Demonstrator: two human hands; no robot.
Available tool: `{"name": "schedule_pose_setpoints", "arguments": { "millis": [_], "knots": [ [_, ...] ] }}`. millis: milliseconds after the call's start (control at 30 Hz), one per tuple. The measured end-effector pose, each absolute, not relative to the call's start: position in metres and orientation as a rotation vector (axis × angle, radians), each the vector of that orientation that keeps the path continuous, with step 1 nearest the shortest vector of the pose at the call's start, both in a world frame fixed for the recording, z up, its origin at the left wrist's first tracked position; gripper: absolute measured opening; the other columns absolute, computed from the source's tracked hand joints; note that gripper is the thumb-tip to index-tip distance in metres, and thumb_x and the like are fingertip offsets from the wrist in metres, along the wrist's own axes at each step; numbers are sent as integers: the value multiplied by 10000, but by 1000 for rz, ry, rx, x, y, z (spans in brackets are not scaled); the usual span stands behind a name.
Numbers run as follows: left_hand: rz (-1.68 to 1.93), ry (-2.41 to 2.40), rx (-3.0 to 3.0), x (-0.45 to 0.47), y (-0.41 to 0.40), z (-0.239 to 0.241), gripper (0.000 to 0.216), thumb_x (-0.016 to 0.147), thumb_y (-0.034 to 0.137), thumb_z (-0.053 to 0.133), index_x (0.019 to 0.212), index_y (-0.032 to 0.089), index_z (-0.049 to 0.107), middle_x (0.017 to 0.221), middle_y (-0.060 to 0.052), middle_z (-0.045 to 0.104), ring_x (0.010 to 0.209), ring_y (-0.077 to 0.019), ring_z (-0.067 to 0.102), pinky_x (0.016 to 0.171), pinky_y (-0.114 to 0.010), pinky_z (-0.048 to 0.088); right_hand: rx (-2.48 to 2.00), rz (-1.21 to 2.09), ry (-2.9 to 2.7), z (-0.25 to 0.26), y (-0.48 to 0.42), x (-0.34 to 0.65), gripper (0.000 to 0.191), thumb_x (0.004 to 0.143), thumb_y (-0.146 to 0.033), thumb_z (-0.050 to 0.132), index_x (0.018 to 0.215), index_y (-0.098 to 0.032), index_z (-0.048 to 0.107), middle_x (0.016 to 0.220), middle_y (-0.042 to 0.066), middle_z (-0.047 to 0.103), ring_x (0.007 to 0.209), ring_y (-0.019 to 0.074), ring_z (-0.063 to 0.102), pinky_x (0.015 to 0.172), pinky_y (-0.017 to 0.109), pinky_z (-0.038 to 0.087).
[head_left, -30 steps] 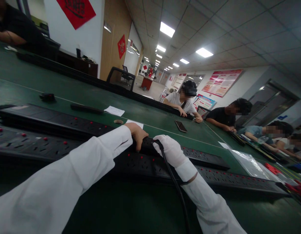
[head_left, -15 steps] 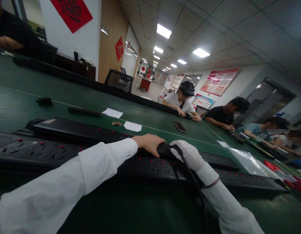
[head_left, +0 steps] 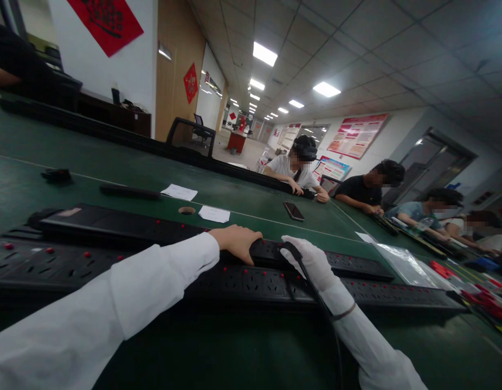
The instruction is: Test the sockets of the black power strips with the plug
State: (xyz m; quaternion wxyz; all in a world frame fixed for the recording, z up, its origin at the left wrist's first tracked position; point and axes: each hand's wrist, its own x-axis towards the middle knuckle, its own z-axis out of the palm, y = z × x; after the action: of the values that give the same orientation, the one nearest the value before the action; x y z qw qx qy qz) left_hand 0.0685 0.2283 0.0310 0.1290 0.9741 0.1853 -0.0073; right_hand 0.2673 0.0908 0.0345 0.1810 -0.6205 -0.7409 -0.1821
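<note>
My bare left hand [head_left: 238, 242] lies palm-down on the rear long black plastic power strip [head_left: 356, 264] with red switches, fingers curled over its near edge. At its 3 o'clock, my white-gloved right hand [head_left: 311, 261] is closed round the thin black cable [head_left: 316, 290] where it meets that strip. Press down with the left so the strip cannot slide on the green table [head_left: 243, 208]. Move the cable end straight, never sideways. A second black strip [head_left: 243, 281] lies just beside, at 6 o'clock.

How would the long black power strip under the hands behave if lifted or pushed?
The power strip looks long and straight, so probably rigid yet awkward lifted by one end. Lying flat on the green table, it should slide rather than roll.
</note>
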Motion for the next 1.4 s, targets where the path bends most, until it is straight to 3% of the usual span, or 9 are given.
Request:
{"name": "schedule_pose_setpoints", "arguments": {
  "millis": [433,833,1067,1233,1400],
  "knots": [
    [26,512,2848,70,231,29,794,547,635,574,1228,272,389,1224,-81,504,1033,-300,500,820,-381,386,-1815,-544,-2090,38,91,267,328,853,-380,442,1141,-238,509,1121,23,585,1020,156,546,866,273,447],
    [60,470,2856,69,231,28,765,556,613,587,1209,261,401,1175,-78,539,982,-284,536,789,-366,410,-1785,-634,-2037,36,93,267,298,848,-382,449,1098,-251,544,1065,8,618,964,160,581,858,285,459],
    [124,425,2883,68,235,23,743,555,637,571,1174,256,421,1110,-77,575,930,-273,563,757,-350,420,-1737,-528,-2009,35,94,268,293,829,-376,479,1081,-248,559,1060,17,621,975,173,578,865,310,463],
    [115,429,2879,68,236,23,725,565,650,548,1163,258,421,1085,-74,587,899,-271,573,720,-348,429,-1566,-454,-1604,36,86,268,314,840,-350,466,1125,-231,521,1086,26,606,981,166,574,886,324,454],
    [88,455,2869,68,234,25,742,552,653,557,1163,255,419,1072,-78,588,898,-275,573,722,-354,430,-1591,-357,-1866,37,84,264,313,822,-329,506,1123,-244,531,1126,15,585,1017,161,554,921,305,430]
  ]
}}
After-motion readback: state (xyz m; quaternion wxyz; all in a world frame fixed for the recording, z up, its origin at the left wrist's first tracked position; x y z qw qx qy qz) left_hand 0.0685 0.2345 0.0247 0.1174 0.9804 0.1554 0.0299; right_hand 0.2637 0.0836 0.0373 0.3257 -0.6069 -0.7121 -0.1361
